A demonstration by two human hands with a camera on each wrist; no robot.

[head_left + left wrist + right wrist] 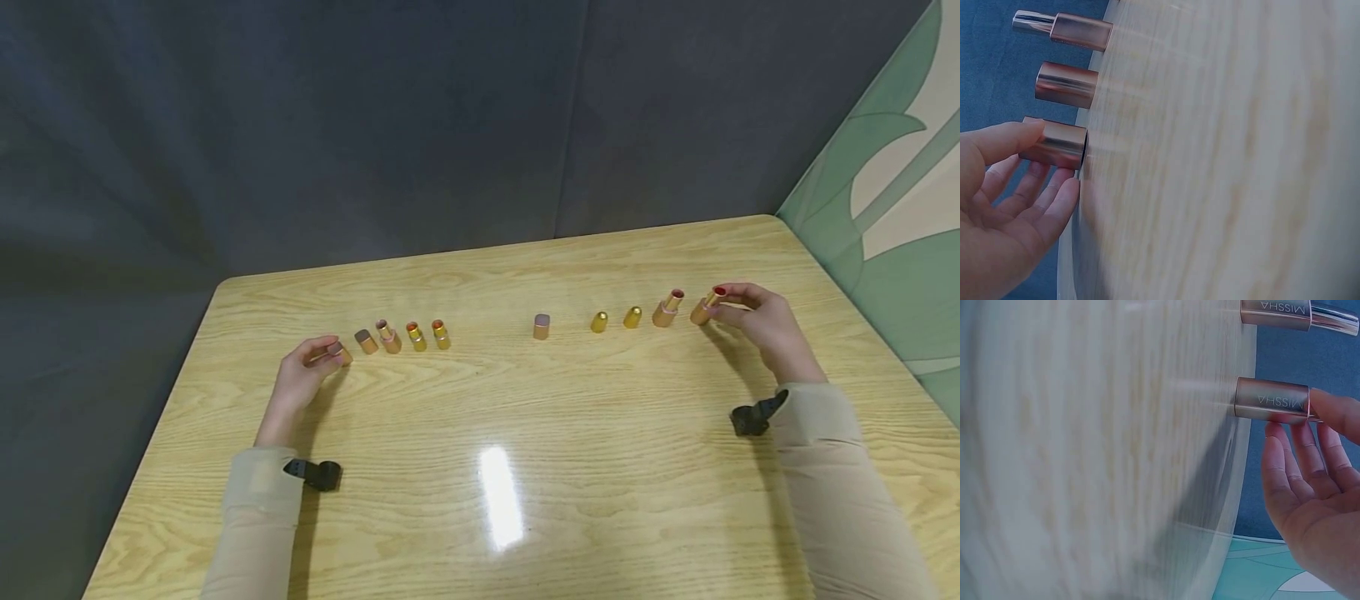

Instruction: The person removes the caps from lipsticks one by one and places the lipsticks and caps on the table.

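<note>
Toward the table's left side, my left hand [295,385] pinches a rose-gold lipstick cap [1060,145] between thumb and fingers; its lower end is at the tabletop. Beside it stand another rose-gold cap [367,342], an uncapped rose-gold lipstick [392,341] and two uncapped gold lipsticks [417,339]. Far to the right, my right hand [767,329] pinches the upper part of an upright uncapped rose-gold lipstick [1272,400], marked MISSHA, standing on the table. A similar lipstick [663,313] is just left of it, next to two rounded gold caps [633,317].
A lone rose-gold cap [542,327] stands near the middle of the row on the wooden table [420,417]. Dark fabric [390,133] hangs behind the far edge. At the right is a green-and-white patterned surface [900,217]. Each wrist wears a black camera [322,475].
</note>
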